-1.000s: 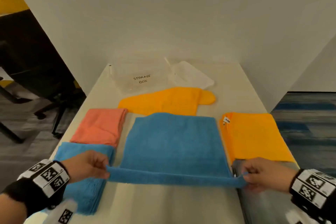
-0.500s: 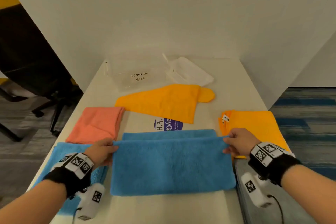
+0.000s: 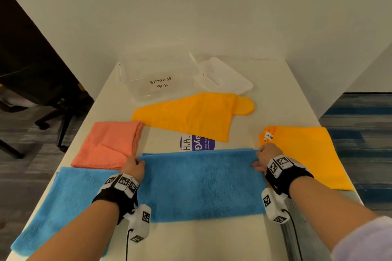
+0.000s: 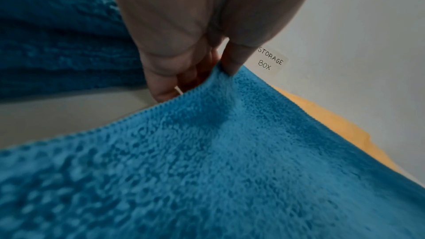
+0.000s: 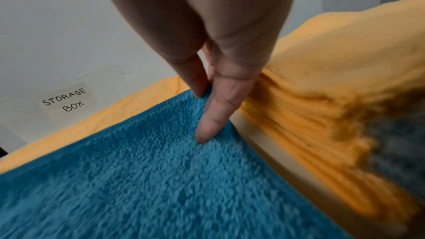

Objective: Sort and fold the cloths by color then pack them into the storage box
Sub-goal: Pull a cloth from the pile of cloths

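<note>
A blue cloth [image 3: 201,182] lies folded in half on the white table, in front of me. My left hand [image 3: 135,166] pinches its far left corner [image 4: 220,68] between thumb and fingers. My right hand [image 3: 266,157] pinches the far right corner [image 5: 204,95]. Another blue cloth [image 3: 63,203] lies at the near left. A folded pink cloth [image 3: 110,144] sits beyond it. One orange cloth [image 3: 191,114] lies spread in the middle; a folded orange cloth [image 3: 305,152] lies at the right. The clear storage box [image 3: 157,79] stands open at the back.
The box's clear lid [image 3: 222,76] lies to the right of the box. A round purple sticker [image 3: 197,143] shows on the table between the cloths. A grey cloth [image 3: 301,231] lies at the near right edge. An office chair [image 3: 31,63] stands left of the table.
Both hands carried the blue cloth's near edge away from me and laid it on the far edge, folding the cloth in half. The purple sticker came into view.
</note>
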Action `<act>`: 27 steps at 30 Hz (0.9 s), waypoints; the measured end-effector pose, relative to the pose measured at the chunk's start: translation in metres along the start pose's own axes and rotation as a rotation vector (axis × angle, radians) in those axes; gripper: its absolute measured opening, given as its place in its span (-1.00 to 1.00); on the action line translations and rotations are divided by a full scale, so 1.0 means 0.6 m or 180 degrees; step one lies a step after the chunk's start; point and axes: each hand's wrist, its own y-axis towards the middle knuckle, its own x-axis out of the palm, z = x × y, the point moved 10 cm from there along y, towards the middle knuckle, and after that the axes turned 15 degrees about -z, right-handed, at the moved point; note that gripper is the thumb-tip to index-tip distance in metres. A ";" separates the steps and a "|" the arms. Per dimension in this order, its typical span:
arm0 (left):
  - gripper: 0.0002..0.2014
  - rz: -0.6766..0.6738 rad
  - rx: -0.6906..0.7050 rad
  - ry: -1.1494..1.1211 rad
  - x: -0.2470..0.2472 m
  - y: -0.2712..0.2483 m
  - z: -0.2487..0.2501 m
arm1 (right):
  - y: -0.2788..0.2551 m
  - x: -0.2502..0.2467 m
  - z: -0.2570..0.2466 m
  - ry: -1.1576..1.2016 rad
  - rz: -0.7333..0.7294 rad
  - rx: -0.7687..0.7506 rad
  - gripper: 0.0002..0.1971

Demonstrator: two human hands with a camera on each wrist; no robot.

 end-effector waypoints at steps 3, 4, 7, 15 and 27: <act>-0.71 -0.0041 -0.0062 0.0077 0.002 0.005 0.000 | 0.008 0.001 0.012 0.0032 -0.0001 0.0204 -0.84; -0.72 -0.0051 -0.0076 0.0078 0.002 0.007 0.001 | 0.008 -0.003 0.006 -0.0060 0.0051 0.0154 -0.81; -0.85 -0.0024 -0.0079 0.0116 -0.001 0.009 0.010 | 0.005 -0.006 -0.009 -0.0441 0.0138 -0.0007 -0.76; -0.81 0.0139 0.0025 -0.0114 -0.009 -0.005 0.026 | -0.046 -0.002 -0.031 -0.0013 0.0279 -0.0226 -0.88; -0.66 0.0506 0.1717 0.1592 0.034 -0.109 0.109 | -0.061 0.065 0.002 -0.2082 -0.0180 0.0082 -0.71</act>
